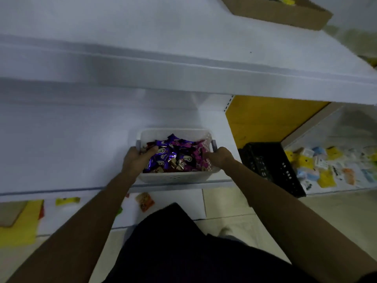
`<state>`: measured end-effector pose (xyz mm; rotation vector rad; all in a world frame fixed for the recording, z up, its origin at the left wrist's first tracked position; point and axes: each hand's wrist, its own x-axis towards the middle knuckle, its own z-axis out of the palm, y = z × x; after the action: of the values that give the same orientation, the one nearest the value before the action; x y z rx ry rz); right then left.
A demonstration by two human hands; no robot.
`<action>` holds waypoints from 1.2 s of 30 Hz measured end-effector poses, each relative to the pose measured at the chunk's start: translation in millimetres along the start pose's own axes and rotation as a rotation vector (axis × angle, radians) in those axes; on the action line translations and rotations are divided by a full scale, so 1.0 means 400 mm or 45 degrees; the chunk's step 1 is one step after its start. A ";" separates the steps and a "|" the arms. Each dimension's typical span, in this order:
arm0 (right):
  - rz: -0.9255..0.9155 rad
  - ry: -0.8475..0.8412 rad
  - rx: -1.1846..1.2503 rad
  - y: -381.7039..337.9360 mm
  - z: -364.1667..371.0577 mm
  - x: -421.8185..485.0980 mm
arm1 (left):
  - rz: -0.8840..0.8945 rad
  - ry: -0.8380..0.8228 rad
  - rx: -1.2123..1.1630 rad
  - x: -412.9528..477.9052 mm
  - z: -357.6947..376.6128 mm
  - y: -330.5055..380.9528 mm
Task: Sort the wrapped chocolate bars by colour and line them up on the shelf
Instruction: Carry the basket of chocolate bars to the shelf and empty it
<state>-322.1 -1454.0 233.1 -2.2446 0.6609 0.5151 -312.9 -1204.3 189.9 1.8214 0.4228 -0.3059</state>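
Note:
A white perforated basket (175,177) stands on the white middle shelf (71,144), near its front edge. It is full of wrapped chocolate bars (173,156), mostly purple, with some magenta and dark red ones. My left hand (136,160) grips the basket's left rim, thumb lying over the bars inside. My right hand (219,158) is closed on the right rim by the grey handle. Both forearms reach in from below.
A white upper shelf (183,78) overhangs the basket. A cardboard box (281,13) sits on it at the top right. A black crate (271,166) stands to the right, with small packets (330,166) beyond. Loose snack packs (144,201) lie on the lower shelf.

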 end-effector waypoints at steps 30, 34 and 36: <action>-0.647 0.091 0.190 -0.169 0.054 0.421 | 0.301 0.345 0.336 0.256 -0.027 0.047; -0.601 0.131 0.200 -0.162 0.057 0.383 | 0.300 0.360 0.333 0.251 -0.027 0.041; -0.571 0.188 0.197 -0.157 0.060 0.379 | 0.301 0.357 0.330 0.253 -0.029 0.035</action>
<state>-169.3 -1444.3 169.7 -2.2036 0.2407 0.0742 -215.9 -1183.6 163.1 2.1554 0.3685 0.0635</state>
